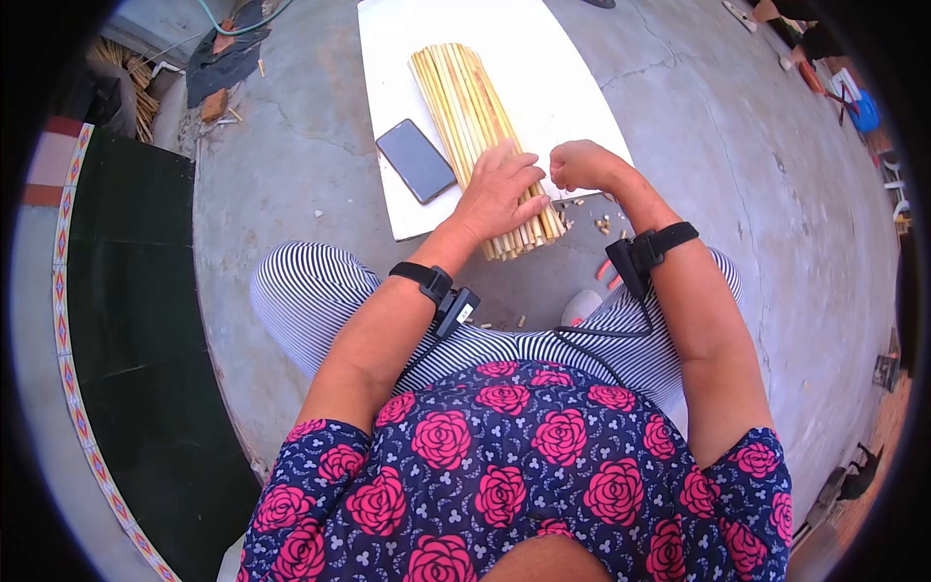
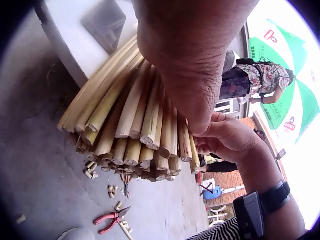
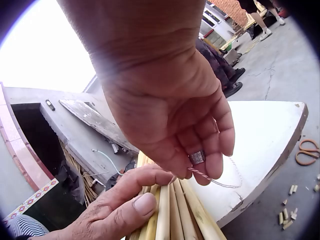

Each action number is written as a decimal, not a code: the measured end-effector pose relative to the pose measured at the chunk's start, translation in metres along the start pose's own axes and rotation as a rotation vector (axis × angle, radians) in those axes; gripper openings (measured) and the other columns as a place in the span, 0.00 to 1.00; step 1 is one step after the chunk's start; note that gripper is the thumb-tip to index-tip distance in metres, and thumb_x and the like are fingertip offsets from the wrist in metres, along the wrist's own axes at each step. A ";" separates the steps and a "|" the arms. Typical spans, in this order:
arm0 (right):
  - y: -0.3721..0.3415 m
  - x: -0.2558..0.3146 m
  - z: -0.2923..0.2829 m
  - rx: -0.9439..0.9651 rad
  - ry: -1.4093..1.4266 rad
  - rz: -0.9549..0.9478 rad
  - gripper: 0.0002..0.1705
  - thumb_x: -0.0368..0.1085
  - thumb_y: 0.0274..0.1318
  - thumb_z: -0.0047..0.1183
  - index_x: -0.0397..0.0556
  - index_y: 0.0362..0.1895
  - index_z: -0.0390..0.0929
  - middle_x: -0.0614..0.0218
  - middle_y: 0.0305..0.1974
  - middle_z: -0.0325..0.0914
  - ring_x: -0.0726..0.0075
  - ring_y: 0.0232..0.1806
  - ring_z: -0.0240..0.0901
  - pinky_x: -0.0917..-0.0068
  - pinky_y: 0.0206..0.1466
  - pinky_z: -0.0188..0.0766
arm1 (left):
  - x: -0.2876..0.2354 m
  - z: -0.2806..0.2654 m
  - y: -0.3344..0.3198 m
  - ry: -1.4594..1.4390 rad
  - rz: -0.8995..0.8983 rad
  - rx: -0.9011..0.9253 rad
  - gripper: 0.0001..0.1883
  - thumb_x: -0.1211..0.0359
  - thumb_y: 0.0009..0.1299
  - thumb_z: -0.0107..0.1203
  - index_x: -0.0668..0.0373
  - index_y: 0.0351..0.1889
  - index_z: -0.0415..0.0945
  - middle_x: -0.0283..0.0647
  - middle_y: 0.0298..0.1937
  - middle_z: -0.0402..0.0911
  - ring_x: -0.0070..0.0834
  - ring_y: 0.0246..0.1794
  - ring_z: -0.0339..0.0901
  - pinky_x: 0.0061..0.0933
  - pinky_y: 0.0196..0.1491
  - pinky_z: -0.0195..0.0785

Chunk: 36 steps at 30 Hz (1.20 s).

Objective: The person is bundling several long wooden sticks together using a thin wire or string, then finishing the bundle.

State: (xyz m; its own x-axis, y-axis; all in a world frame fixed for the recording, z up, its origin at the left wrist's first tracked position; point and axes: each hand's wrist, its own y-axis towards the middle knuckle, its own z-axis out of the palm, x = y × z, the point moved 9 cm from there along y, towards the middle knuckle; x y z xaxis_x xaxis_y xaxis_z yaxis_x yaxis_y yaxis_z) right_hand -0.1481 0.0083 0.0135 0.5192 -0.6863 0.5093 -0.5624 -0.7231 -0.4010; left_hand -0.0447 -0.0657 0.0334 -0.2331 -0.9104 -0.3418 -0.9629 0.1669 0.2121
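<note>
A thick bundle of pale, straight stalks (image 1: pixel 465 97) lies lengthwise on a white board (image 1: pixel 558 82), its near ends jutting past the edge. My left hand (image 1: pixel 499 189) rests across the bundle close to those cut ends, fingers spread over the top. Just to its right, my right hand (image 1: pixel 585 165) pinches a thin pink-and-white string (image 3: pixel 215 183) between thumb and forefinger. From there the string loops out over the board in the right wrist view. Where its other end goes is hidden under the hands. A ring (image 3: pixel 197 157) sits on a right-hand finger.
A dark phone (image 1: pixel 417 160) lies left of the bundle. On the concrete floor are red-handled pliers (image 2: pixel 112 219), orange-handled scissors (image 3: pixel 307 152) and small cut stalk pieces (image 3: pixel 286 217). Another person (image 2: pixel 257 80) stands beyond, near a green-and-white umbrella (image 2: pixel 295 55).
</note>
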 end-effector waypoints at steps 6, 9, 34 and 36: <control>0.002 0.001 0.002 -0.016 -0.168 0.050 0.10 0.34 0.50 0.48 0.50 0.32 0.83 0.63 0.31 0.84 0.57 0.36 0.80 0.61 0.42 0.75 | -0.005 -0.008 -0.004 0.025 0.114 -0.198 0.20 0.52 0.65 0.57 0.52 0.48 0.79 0.39 0.60 0.73 0.51 0.68 0.58 0.51 0.69 0.48; 0.005 -0.003 0.005 0.019 -0.205 0.058 0.11 0.34 0.50 0.48 0.48 0.32 0.83 0.62 0.30 0.83 0.57 0.36 0.80 0.61 0.41 0.75 | -0.002 -0.006 -0.004 0.031 0.097 -0.178 0.19 0.52 0.65 0.57 0.52 0.48 0.80 0.39 0.61 0.73 0.50 0.68 0.58 0.51 0.70 0.48; -0.043 -0.021 -0.060 -0.245 -0.295 0.110 0.10 0.39 0.53 0.56 0.56 0.40 0.84 0.64 0.40 0.83 0.58 0.45 0.79 0.63 0.47 0.73 | 0.010 0.003 0.000 0.016 -0.024 -0.104 0.13 0.63 0.71 0.51 0.49 0.51 0.78 0.36 0.64 0.71 0.45 0.72 0.54 0.47 0.73 0.43; -0.049 -0.023 -0.067 -0.267 -0.322 0.118 0.09 0.39 0.52 0.56 0.56 0.38 0.84 0.64 0.39 0.83 0.57 0.44 0.79 0.63 0.46 0.73 | 0.012 0.003 -0.001 0.004 -0.026 -0.122 0.14 0.61 0.72 0.49 0.49 0.52 0.78 0.35 0.65 0.71 0.44 0.73 0.53 0.47 0.73 0.42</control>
State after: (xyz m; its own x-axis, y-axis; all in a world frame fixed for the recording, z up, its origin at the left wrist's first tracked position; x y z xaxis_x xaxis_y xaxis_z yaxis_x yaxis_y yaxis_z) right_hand -0.1758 0.0643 0.0724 0.5917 -0.7831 0.1916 -0.7547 -0.6216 -0.2099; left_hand -0.0471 -0.0754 0.0269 -0.2072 -0.9152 -0.3456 -0.9449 0.0957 0.3132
